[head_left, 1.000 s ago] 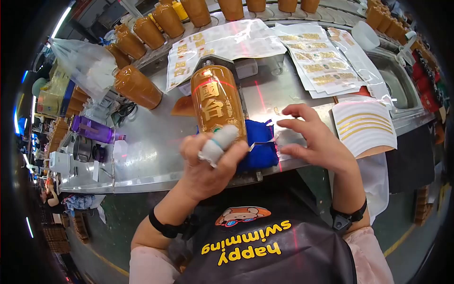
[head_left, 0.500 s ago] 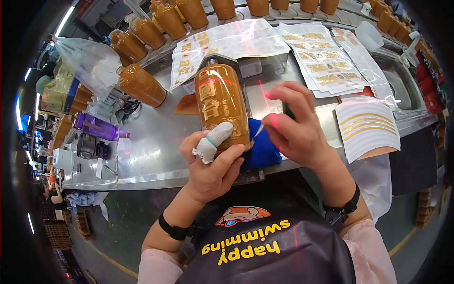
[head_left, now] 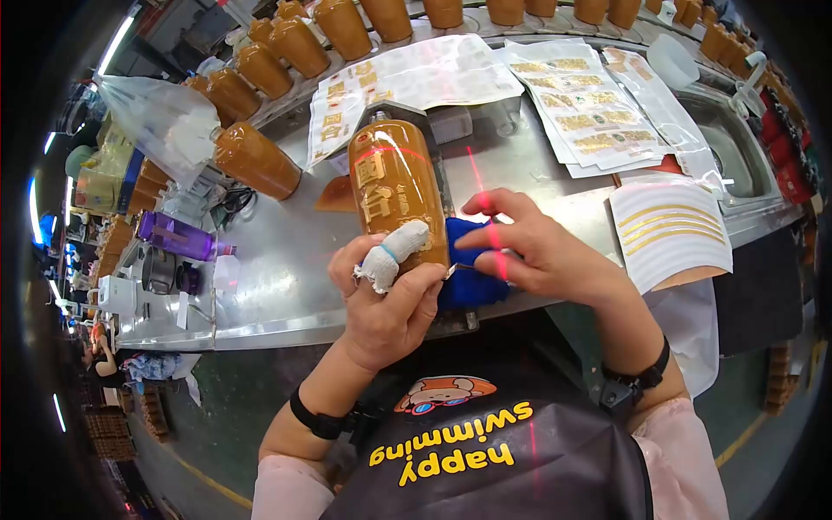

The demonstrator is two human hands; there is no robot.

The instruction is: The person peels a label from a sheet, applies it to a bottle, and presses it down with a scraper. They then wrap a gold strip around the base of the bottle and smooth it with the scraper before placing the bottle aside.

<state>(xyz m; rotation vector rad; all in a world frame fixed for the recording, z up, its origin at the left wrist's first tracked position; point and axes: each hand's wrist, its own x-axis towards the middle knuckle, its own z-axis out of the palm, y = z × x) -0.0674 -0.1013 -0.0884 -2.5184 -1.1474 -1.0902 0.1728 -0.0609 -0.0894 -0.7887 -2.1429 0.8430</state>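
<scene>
A brown glazed bottle with raised gold characters lies tilted in a dark angled holder, its base toward me. My left hand grips the base end, the thumb along its lower right edge. One left finger wears a white cloth cover tied with a blue-green band. Beside the bottle's right edge, my right hand is closed on a thin pointed tool, its bright tip at my left thumb. The other right fingers are spread. A blue cloth lies beneath the right fingers.
Gold-printed decal sheets lie at the back right, with a sheet of gold curved strips nearer. A second brown bottle leans at left by a plastic bag. More bottles line the back conveyor. A sink is at far right.
My right hand has moved down and turned flatter, with its fingers spread more. The tool's tip now meets my left thumb. The bottle appears slightly farther left as the view shifts.
</scene>
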